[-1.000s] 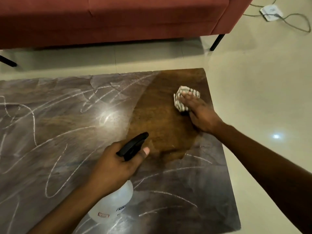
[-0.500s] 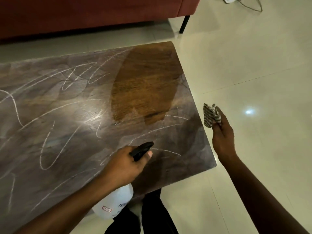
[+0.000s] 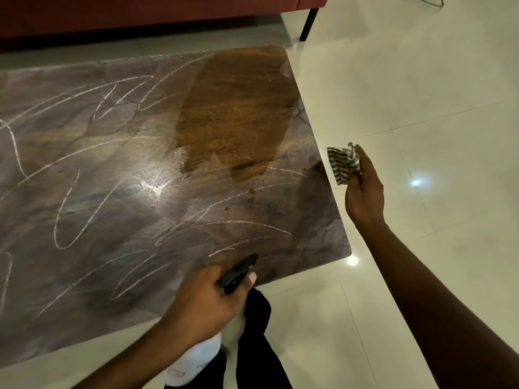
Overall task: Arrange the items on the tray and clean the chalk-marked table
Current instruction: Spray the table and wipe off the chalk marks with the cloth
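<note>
Lifted off chalk-scribbled dark wooden table (image 3: 112, 178): crumpled striped cloth (image 3: 343, 164).
Pinched in right hand (image 3: 365, 197) beside the edge; gripped in left hand (image 3: 205, 304), white plastic spray bottle (image 3: 198, 357) with black trigger.

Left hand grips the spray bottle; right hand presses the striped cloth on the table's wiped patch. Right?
No. The head view shows the right hand holding the striped cloth off the table, over the floor beside its right edge. The left hand does grip the spray bottle.
</note>
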